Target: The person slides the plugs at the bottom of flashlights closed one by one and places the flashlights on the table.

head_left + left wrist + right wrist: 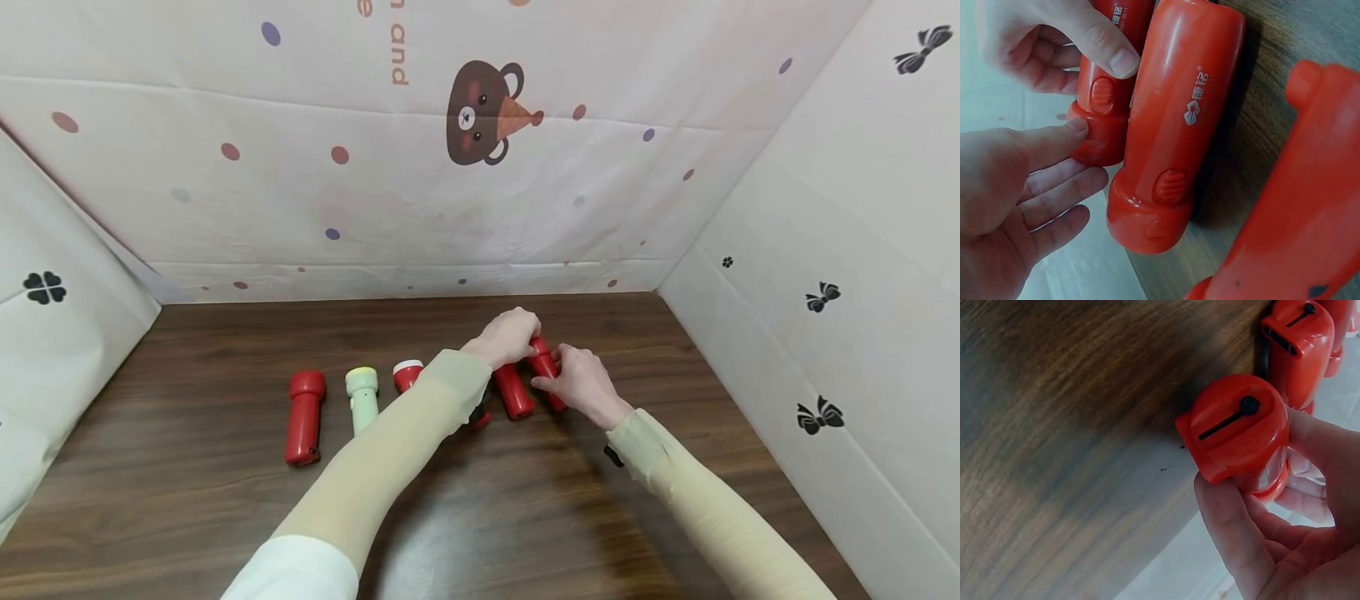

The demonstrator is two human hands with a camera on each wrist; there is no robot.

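A red flashlight (543, 363) at the right end of a row lies between both hands. My left hand (510, 335) pinches its wider head end, the thumb on the red head (1099, 142) in the left wrist view. My right hand (581, 379) grips the tail end, with thumb and fingers on either side. The red tail cap (1235, 434), with a black strip in it, faces the right wrist camera. Close beside it is a second red flashlight (1175, 106) with a white logo and a ridged switch.
Further left on the brown wooden table (225, 517) lie a red flashlight (304, 421), a pale green one (363, 396) and a red one with a white rim (407, 375). The left forearm partly covers a red and black item (480, 415). Patterned white sheets stand around the table.
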